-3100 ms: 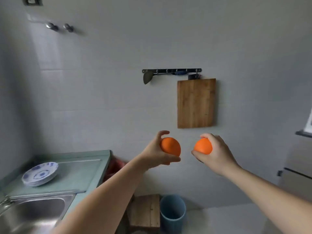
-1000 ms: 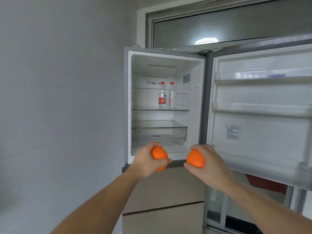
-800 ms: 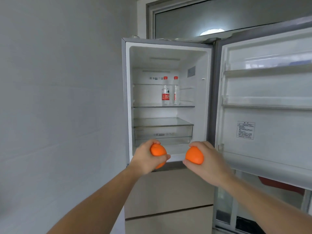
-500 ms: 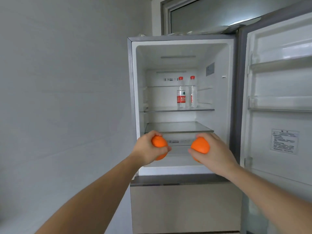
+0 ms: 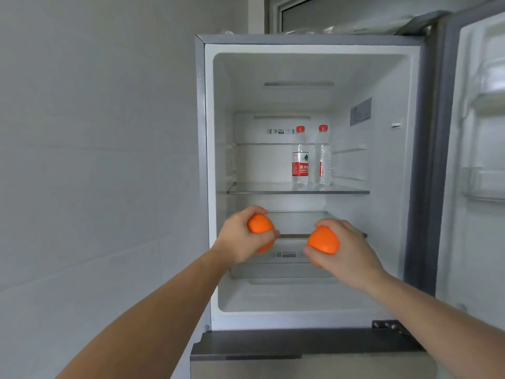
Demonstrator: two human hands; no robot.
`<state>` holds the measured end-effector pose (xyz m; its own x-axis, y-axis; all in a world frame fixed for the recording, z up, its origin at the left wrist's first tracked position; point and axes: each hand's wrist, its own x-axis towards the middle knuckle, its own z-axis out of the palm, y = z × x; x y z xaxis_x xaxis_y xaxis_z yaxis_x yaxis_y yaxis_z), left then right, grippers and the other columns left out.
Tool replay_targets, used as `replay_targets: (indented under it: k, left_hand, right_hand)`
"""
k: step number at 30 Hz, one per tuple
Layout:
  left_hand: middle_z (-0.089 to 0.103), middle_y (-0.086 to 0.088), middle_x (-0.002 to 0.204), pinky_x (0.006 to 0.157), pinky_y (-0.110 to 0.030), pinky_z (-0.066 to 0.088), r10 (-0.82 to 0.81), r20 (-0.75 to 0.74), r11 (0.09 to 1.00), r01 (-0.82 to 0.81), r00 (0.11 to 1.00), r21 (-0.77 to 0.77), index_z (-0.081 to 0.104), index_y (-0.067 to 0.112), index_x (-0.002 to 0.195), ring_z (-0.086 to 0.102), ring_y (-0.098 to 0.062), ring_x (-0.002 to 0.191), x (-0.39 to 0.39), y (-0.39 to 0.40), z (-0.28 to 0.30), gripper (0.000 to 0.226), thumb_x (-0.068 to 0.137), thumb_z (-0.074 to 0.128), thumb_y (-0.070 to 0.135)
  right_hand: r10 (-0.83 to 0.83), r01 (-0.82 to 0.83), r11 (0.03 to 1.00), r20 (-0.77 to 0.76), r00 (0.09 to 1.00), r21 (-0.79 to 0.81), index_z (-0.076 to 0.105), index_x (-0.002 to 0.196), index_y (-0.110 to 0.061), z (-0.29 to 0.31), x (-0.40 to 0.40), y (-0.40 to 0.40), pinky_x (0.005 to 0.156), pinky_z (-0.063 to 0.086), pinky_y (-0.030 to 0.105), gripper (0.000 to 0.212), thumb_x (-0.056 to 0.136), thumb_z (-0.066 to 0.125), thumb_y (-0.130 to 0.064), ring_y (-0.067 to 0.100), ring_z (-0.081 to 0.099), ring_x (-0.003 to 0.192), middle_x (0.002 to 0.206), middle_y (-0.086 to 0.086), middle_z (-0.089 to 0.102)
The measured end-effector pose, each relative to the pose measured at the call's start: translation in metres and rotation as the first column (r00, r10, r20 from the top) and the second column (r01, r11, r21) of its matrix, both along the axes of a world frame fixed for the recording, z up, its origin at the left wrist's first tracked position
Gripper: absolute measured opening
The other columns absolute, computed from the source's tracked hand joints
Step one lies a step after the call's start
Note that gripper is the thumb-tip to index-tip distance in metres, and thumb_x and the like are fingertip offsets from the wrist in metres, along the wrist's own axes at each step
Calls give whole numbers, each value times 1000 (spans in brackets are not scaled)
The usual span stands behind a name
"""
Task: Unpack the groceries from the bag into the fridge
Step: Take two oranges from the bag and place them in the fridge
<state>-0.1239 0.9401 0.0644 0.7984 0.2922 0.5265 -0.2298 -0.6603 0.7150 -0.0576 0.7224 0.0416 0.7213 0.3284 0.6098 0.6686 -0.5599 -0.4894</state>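
— Against the pale wall (image 5: 95,160) stands the fridge (image 5: 314,41), door (image 5: 475,160) swung wide to the right; what is inside?

— One glass shelf (image 5: 297,191) carrying two water bottles (image 5: 300,160), upright, side by side, with red caps. Below it, a second shelf and a clear drawer, mostly behind the hands.

— And the hands?

— Both are raised in front of the open compartment. The left hand (image 5: 240,242) is curled around the left orange (image 5: 260,228), thumb on top, fingers wrapped beneath. The right hand (image 5: 347,253) cups the right orange (image 5: 323,240) from behind, fingers closed over it. The two fruits are apart, neither touching a shelf.

— Any writing?

— The left bottle's red label shows Chinese characters, "农夫" legible. The back wall carries "净 DEO". Smaller print is unreadable.
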Motion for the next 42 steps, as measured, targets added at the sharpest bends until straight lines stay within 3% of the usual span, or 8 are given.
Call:
replay_targets:
  k: [10, 15, 20, 25, 30, 36, 40, 42]
  left_hand:
    - [52, 3, 113, 89, -26, 47, -90, -13, 996, 90, 996, -1, 56, 31, 116, 53, -15, 104, 99, 35, -9, 60, 65, 86, 41]
    - [38, 4, 121, 78, -18, 39, -90, -131, 993, 99, 987, 63, 46, 31, 129, 47, -16, 107, 130, 39, -11, 70, 69, 81, 25]
    - [33, 2, 125, 77, -17, 38, -31, -182, 995, 48, 983, 91, 41, 30, 135, 45, -15, 102, 150, 37, -8, 71, 74, 76, 17]
    - [36, 2, 122, 73, -15, 39, 94, -192, 991, -73, 977, 114, 42, 29, 136, 46, -16, 101, 164, 33, -2, 70, 75, 75, 21]
    - [44, -1, 122, 82, -19, 37, 204, -219, 969, -164, 954, 186, 44, 29, 135, 46, -13, 99, 177, 33, -7, 69, 74, 77, 31]
    - [50, 0, 122, 56, -16, 43, 215, -235, 972, -186, 948, 141, 43, 33, 135, 53, -18, 100, 197, 42, -6, 70, 74, 76, 38]
    - [54, -5, 127, 82, -23, 44, 226, -245, 965, -183, 943, 187, 44, 29, 136, 54, -20, 109, 211, 49, -6, 70, 75, 75, 42]
    - [52, -5, 128, 88, -24, 42, 207, -239, 971, -170, 949, 165, 43, 27, 136, 52, -21, 110, 218, 49, -7, 69, 76, 75, 39]
  right_hand:
    - [-47, 58, 983, -69, 997, 172, 54, 109, -32, 3, 77, 49, 83, 35, 23, 51, 67, 81, -46, 12, 52, 97, 111, -5, 55]
    - [29, 7, 979, -177, 984, 204, 48, 123, -30, -2, 118, 58, 86, 42, 28, 74, 61, 87, -42, 15, 54, 104, 119, -2, 51]
    - [115, -53, 976, -293, 949, 211, 41, 131, -31, -4, 162, 60, 70, 40, 22, 79, 65, 82, -15, 18, 49, 101, 129, 3, 37]
    - [202, -99, 942, -303, 931, 322, 51, 116, -29, -4, 199, 66, 68, 42, 24, 60, 66, 82, -38, 14, 57, 95, 110, -5, 56]
    - [237, -104, 936, -381, 894, 337, 56, 105, -26, -6, 217, 74, 62, 40, 23, 47, 73, 72, -56, 11, 57, 85, 103, -6, 60]
    - [259, -120, 931, -393, 882, 345, 47, 111, -29, -1, 232, 85, 62, 39, 25, 47, 78, 66, -57, 19, 55, 93, 110, -3, 53]
    - [229, -113, 947, -384, 894, 302, 47, 112, -26, 1, 245, 90, 68, 38, 30, 46, 80, 67, -52, 19, 54, 93, 109, -1, 55]
    - [170, -90, 968, -348, 922, 235, 47, 121, -22, 2, 253, 90, 77, 40, 30, 57, 75, 74, -42, 21, 54, 99, 114, 1, 56]
